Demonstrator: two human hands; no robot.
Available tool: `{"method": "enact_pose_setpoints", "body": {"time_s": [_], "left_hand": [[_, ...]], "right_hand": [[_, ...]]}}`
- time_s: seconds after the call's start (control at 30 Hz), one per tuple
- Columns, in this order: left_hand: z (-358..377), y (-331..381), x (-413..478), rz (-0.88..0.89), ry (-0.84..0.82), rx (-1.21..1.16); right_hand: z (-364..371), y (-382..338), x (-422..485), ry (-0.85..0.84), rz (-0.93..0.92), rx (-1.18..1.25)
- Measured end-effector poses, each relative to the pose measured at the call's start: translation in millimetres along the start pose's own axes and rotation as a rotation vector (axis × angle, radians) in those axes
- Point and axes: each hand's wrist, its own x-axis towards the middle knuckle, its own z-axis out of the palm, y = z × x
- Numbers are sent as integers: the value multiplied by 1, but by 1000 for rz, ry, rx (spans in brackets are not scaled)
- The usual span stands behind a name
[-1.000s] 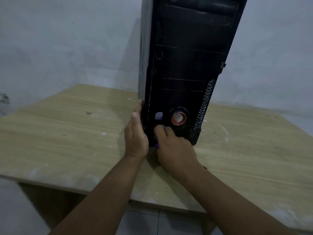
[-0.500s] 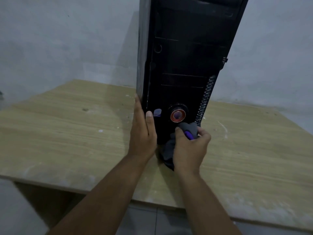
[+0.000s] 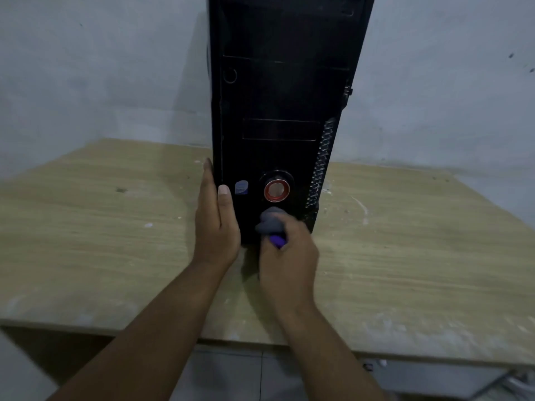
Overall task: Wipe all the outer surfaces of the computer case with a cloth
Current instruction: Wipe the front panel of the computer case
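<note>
A tall black computer case (image 3: 278, 111) stands upright on the wooden table (image 3: 101, 241), its front panel facing me, with a red-ringed round button (image 3: 276, 190) low on the panel. My left hand (image 3: 215, 224) lies flat against the case's lower left edge, thumb on the front panel. My right hand (image 3: 286, 253) is closed around a bunched grey cloth with a purple edge (image 3: 270, 224), pressed to the bottom of the front panel just under the button. The case's top is out of frame.
A pale wall (image 3: 101, 68) rises behind the table. The table's front edge (image 3: 405, 357) runs just below my forearms, with tiled floor (image 3: 231, 377) beneath. White specks and scuffs mark the tabletop to the right of the case.
My right hand with the cloth has shifted left along the bottom of the front panel, from the lower right corner to under the button. My left hand stays on the case's left edge.
</note>
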Motion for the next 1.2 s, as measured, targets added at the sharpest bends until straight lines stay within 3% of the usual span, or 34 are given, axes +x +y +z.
{"method": "enact_pose_setpoints", "body": {"time_s": [0.07,0.17,0.3,0.43,0.63,0.83,1.0,1.2], "left_hand": [[0,0,0,0,-1,-1],[0,0,-1,-5,-17,-7],[0,0,-1,-10,-18,-7],[-1,-1,0,-3,-18,-28],[-4,-5,1,-33,-10,-156],[-7,-10,6,-80,-13,-295],[-8,-10,8,-182,4,-411],[-7,1,0,-86,11,-166]], "right_hand": [[1,4,-1,-54,-11,-42],[2,7,5,57,101,61],[5,0,1,196,109,100],[11,-3,-8,46,30,-139],[11,-11,-8,-286,-90,-186],[8,-5,-5,-54,-86,-101],[18,-6,-3,-386,-253,-377],[0,-8,6,-468,-239,-462]]}}
